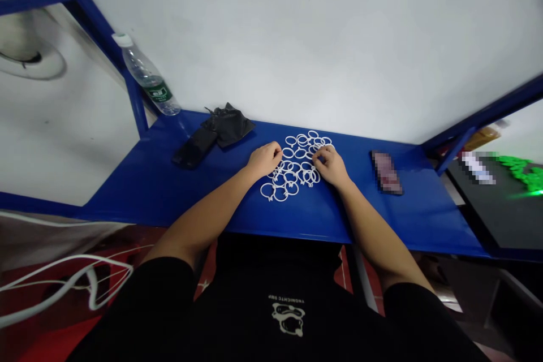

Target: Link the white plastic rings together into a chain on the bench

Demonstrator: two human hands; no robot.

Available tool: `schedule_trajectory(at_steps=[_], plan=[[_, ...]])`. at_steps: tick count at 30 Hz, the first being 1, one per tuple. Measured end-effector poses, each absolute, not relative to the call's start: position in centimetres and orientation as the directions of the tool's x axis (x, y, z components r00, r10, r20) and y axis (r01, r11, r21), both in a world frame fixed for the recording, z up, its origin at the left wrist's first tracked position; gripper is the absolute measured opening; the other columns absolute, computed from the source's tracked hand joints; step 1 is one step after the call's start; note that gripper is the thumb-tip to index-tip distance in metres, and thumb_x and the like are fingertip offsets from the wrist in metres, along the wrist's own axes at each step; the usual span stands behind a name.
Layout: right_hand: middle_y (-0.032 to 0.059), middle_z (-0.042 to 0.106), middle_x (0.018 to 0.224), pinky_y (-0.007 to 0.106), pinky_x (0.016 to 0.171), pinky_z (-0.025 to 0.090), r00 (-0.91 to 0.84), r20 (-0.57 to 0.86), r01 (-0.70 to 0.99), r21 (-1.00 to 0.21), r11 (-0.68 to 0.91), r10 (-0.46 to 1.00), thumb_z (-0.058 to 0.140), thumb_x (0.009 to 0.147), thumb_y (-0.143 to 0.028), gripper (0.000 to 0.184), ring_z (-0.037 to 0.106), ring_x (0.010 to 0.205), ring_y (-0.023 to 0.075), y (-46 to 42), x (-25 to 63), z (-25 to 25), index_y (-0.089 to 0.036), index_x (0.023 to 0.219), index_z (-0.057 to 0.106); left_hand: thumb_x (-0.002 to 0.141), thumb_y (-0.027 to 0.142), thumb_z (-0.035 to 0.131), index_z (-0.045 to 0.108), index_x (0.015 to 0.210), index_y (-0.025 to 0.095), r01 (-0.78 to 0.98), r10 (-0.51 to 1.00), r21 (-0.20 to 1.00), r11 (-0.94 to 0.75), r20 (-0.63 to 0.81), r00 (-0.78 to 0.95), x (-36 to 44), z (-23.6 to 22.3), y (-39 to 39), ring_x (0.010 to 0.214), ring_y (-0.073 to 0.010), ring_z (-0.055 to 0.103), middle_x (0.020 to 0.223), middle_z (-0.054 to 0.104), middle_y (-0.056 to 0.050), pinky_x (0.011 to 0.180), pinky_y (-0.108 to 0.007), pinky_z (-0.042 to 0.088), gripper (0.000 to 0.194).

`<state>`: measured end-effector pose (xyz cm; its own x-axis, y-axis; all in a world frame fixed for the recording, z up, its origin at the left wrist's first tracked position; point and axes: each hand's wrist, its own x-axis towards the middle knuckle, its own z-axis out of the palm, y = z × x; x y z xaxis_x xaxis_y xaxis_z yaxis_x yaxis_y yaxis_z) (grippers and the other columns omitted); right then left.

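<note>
Several white plastic rings (297, 167) lie in a loose pile on the blue table (161, 192), near its middle. My left hand (265, 159) rests on the left edge of the pile with its fingers curled, touching a ring. On the right edge of the pile my right hand (330, 164) has its fingers bent and pinched at the rings. What each set of fingers holds is too small to make out.
A black phone (194, 148) and a black cloth pouch (228, 123) lie at the back left. A clear water bottle (148, 76) leans against the blue frame post. Another phone (386, 172) lies to the right. White cables (63, 283) hang at lower left.
</note>
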<state>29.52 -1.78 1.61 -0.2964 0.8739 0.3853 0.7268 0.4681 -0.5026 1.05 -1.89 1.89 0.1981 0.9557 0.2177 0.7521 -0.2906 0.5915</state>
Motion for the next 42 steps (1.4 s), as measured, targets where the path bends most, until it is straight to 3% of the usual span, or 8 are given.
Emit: schedule_trajectory(at_steps=[6,10,14,22,29,33,38,42], plan=[[0.0104,0.074,0.114,0.042,0.091,0.058,-0.387,0.375,0.657,-0.529,0.537,0.843,0.058,0.098,-0.027,0.013,0.070,0.101,0.0261,-2.07,29.33,2.23,-0.024,0.098,0.071,0.099,0.022,0.068,0.068,0.100,0.022,0.610,0.948,0.727,-0.314,0.273,0.161,1.21,1.57,-1.80,0.074,-0.0168,0.069,0.093,0.079,-0.002,0.071,-0.030,0.051,0.002],[0.0094,0.076,0.114,0.041,0.090,0.058,-0.466,0.262,0.687,-0.495,0.533,0.845,0.062,0.098,-0.029,0.022,0.071,0.096,0.0251,-2.04,29.38,2.00,-0.024,0.117,0.073,0.094,0.017,0.071,0.072,0.106,0.020,0.587,0.923,0.719,-0.372,0.352,0.155,1.45,1.26,-1.85,0.074,-0.0145,0.068,0.100,0.079,-0.004,0.075,-0.029,0.053,0.012],[0.0090,0.077,0.112,0.040,0.088,0.058,-0.487,0.236,0.694,-0.480,0.537,0.841,0.064,0.096,-0.028,0.026,0.072,0.095,0.0247,-1.95,29.48,1.81,-0.024,0.120,0.074,0.094,0.019,0.073,0.075,0.105,0.020,0.588,0.899,0.694,-0.416,0.413,0.148,1.37,1.03,-1.72,0.081,-0.0151,0.070,0.107,0.078,-0.005,0.081,-0.029,0.057,0.011],[0.0051,0.073,0.093,0.036,0.073,0.054,-0.300,0.323,0.649,-0.621,0.440,0.898,0.054,0.104,-0.041,0.031,0.065,0.073,0.0206,-2.37,29.29,1.72,-0.023,0.128,0.063,0.102,0.025,0.068,0.078,0.120,0.022,0.510,0.901,0.743,-0.432,0.377,0.213,1.34,1.09,-1.94,0.081,-0.0161,0.075,0.099,0.082,-0.005,0.079,-0.030,0.059,0.021],[0.0007,0.066,0.078,0.034,0.065,0.052,-0.103,0.482,0.645,-0.633,0.427,0.870,0.059,0.103,-0.051,0.026,0.058,0.064,0.0178,-2.60,29.20,1.80,-0.025,0.103,0.060,0.102,0.027,0.068,0.080,0.120,0.022,0.550,0.884,0.698,-0.458,0.419,0.205,1.49,1.58,-2.27,0.073,-0.0139,0.070,0.108,0.082,-0.008,0.077,-0.030,0.058,0.023],[0.0061,0.074,0.099,0.037,0.074,0.060,-0.001,0.538,0.657,-0.635,0.407,0.843,0.061,0.101,-0.046,0.025,0.067,0.078,0.0207,-2.25,29.33,1.66,-0.025,0.115,0.063,0.104,0.025,0.062,0.079,0.123,0.021,0.516,0.867,0.701,-0.493,0.444,0.226,1.42,1.87,-2.41,0.068,-0.0111,0.065,0.109,0.080,-0.007,0.074,-0.028,0.056,0.026],[0.0123,0.075,0.126,0.044,0.087,0.065,-0.012,0.538,0.588,-0.678,0.441,0.843,0.056,0.105,-0.043,0.046,0.075,0.098,0.0254,-2.01,29.38,1.40,-0.026,0.148,0.052,0.102,0.019,0.059,0.079,0.121,0.020,0.503,0.859,0.698,-0.510,0.446,0.253,1.35,1.88,-2.41,0.069,-0.0116,0.065,0.108,0.080,-0.006,0.074,-0.028,0.056,0.028],[0.0112,0.076,0.120,0.048,0.086,0.065,-0.035,0.538,0.608,-0.658,0.445,0.842,0.051,0.108,-0.048,0.039,0.075,0.088,0.0257,-2.48,29.28,1.82,-0.028,0.137,0.066,0.101,0.016,0.057,0.079,0.121,0.021,0.509,0.864,0.699,-0.502,0.429,0.263,1.31,1.84,-2.40,0.071,-0.0121,0.066,0.109,0.080,-0.006,0.076,-0.029,0.057,0.030]])
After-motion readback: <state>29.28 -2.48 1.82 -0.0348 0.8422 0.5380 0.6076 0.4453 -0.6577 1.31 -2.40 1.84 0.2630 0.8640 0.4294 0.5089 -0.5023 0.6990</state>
